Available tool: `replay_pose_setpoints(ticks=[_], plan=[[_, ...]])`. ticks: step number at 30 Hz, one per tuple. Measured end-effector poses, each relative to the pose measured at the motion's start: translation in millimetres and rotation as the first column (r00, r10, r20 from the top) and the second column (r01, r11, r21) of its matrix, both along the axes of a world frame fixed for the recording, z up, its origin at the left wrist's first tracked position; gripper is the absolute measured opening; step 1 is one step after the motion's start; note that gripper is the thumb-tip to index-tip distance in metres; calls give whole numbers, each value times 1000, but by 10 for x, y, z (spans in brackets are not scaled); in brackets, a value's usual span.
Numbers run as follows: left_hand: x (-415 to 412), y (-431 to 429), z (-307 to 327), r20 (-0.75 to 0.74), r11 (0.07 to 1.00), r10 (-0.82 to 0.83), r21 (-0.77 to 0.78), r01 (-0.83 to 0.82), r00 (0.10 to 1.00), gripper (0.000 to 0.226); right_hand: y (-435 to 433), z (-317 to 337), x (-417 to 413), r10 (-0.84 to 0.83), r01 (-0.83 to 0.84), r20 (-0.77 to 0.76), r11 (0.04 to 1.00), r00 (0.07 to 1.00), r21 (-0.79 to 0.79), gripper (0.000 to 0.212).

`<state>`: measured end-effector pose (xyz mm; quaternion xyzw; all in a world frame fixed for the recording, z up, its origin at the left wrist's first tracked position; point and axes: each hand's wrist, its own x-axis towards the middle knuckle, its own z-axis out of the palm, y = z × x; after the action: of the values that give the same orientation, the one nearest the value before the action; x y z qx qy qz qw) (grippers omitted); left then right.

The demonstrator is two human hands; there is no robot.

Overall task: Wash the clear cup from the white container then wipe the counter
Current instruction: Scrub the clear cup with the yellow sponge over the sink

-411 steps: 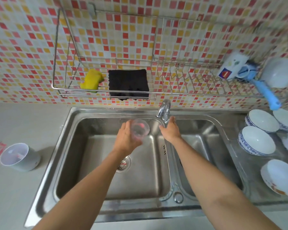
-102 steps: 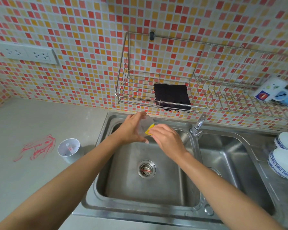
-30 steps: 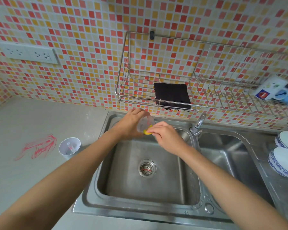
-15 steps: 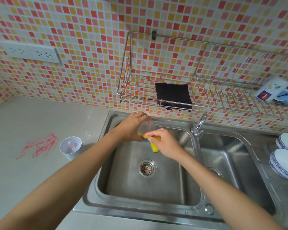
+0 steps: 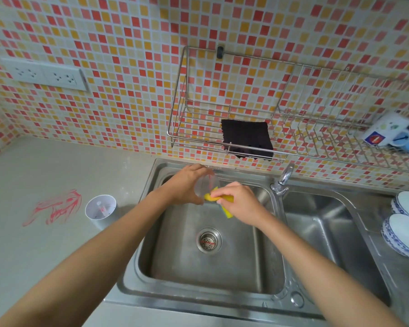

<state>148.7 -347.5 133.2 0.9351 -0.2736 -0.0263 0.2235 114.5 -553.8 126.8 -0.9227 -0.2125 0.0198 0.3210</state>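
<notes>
You've got the clear cup [image 5: 210, 184] up over the back of the left basin [image 5: 198, 267], close under the tiled wall [image 5: 128, 90], and your left hand [image 5: 187, 185] grips it, fingers curled over the top and thumb tucked underneath. The cup lies tipped on its side in that grip, mouth turned toward your right hand [image 5: 242, 202]. The right hand is pinching a yellow sponge [image 5: 226, 198], fingers bunched tight on it. One end of the sponge touches the cup's lower edge and the other end hangs out beneath your palm. I can't tell if the sponge reaches inside the cup. Straight below your hands, the drain strainer [image 5: 209, 239] sits in the floor of the basin. The faucet [image 5: 284, 179] stands just to the right of your right hand, on the divide between the left basin and the right basin [image 5: 328, 232]. Off to the left on the surface [image 5: 45, 166], the white container [image 5: 102, 223] stands upright near the sink's edge, with something small and red-and-white down inside it. Just left of it, red scribbled marks [image 5: 54, 207] are smeared across the surface. Up on the wall, the wire rack [image 5: 222, 147] holds a black cloth [image 5: 247, 141] draped over its front rail, right above your hands. On the far right, white bowls [image 5: 406, 232] with blue rims rest on the drainboard.
</notes>
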Motion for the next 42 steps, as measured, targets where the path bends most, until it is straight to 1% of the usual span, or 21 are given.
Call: replay_pose_setpoints(ticks=[2, 5, 8, 12, 17, 20, 22, 24, 25, 26, 27, 28, 30, 31, 32, 34, 36, 37, 39, 40, 42], plan=[[12, -16, 26, -10, 1000, 0, -9, 0, 1000, 83, -45, 14, 47, 69, -53, 147, 992, 987, -111, 29], [35, -40, 63, -20, 1000, -2, -22, 1, 1000, 81, -58, 11, 41, 191, -89, 345, 953, 919, -291, 34], [54, -44, 71, -47, 998, 3, -56, -6, 999, 81, -42, -6, -6, 189, -62, 472, 961, 861, -271, 33], [32, -35, 67, -65, 990, 25, -136, -33, 998, 88, -21, -25, 9, 149, -39, 527, 976, 837, -214, 33], [-8, -78, -8, -38, 976, 67, -203, -74, 997, 96, -1, 28, -1, 166, -60, 531, 976, 831, -211, 30], [-6, -107, -25, 44, 967, 131, -227, -118, 990, 91, 48, 27, 16, 86, -47, 493, 995, 866, -92, 29], [8, -99, 3, 68, 967, 153, -215, -135, 986, 89, 107, 39, 0, 4, -19, 365, 999, 931, 36, 28], [34, -71, 25, 77, 978, 141, -164, -126, 987, 86, 163, 58, -35, -70, 48, 145, 987, 987, 151, 29], [46, -60, 28, 89, 986, 127, -120, -116, 988, 85, 180, 63, -41, -92, 85, 25, 976, 995, 198, 28], [49, -49, 33, 106, 992, 115, -74, -107, 988, 82, 188, 61, -41, -97, 104, -45, 971, 994, 216, 28], [43, -47, 38, 122, 994, 110, -35, -106, 986, 80, 184, 48, -29, -90, 96, -42, 977, 995, 191, 28], [33, -47, 46, 136, 994, 106, -16, -105, 985, 78, 167, 41, -13, -61, 57, 36, 992, 997, 116, 27], [17, -62, 59, 159, 997, 77, -15, -76, 984, 76, 102, 18, 39, 49, -20, 277, 994, 960, -106, 28], [11, -75, 68, 165, 998, 58, -13, -57, 985, 75, 72, 17, 69, 85, -9, 383, 981, 920, -196, 29], [10, -86, 79, 168, 999, 47, -9, -46, 985, 76, 58, 15, 85, 98, 19, 457, 969, 884, -246, 29], [20, -97, 105, 168, 999, 43, 0, -43, 985, 76, 87, 5, 73, 85, 67, 519, 961, 850, -267, 25], [28, -95, 107, 178, 999, 32, 6, -34, 983, 74, 184, -32, 18, 58, 67, 487, 970, 871, -235, 23], [27, -89, 100, 186, 1000, 24, 10, -26, 982, 73, 234, -72, -11, 37, 50, 421, 980, 906, -194, 24], [14, -67, 71, 195, 1000, 9, 16, -12, 981, 71, 290, -88, -53, -38, 55, 209, 996, 977, -75, 26], [4, -58, 53, 196, 1000, 10, 13, -13, 980, 70, 288, -86, -56, -57, 63, 131, 997, 990, -48, 27], [-11, -58, 33, 201, 1000, 20, 4, -21, 979, 70, 245, -78, -40, -14, 34, 175, 993, 984, -109, 30]])
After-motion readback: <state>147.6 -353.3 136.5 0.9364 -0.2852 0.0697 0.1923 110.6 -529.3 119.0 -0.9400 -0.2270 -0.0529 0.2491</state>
